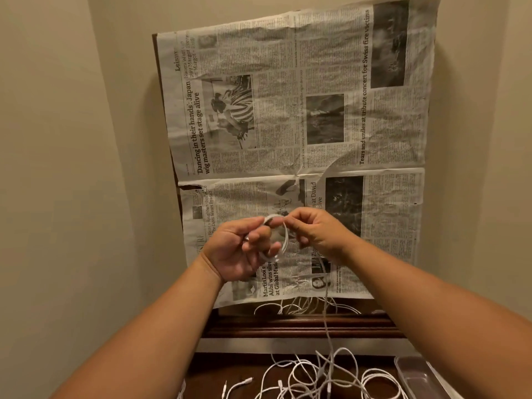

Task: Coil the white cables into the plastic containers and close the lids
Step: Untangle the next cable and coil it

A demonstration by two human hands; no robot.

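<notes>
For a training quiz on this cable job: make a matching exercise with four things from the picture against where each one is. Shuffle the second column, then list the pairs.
Things:
1. coiled cable
2. loose cables
3. plastic container
4. newspaper

Places:
A. at the lower right edge of the view
B. hanging upright at the back
C. held up between the left hand and the right hand
D. tangled on the dark wooden surface below

Pairs: 1-C, 2-D, 3-A, 4-B
</notes>
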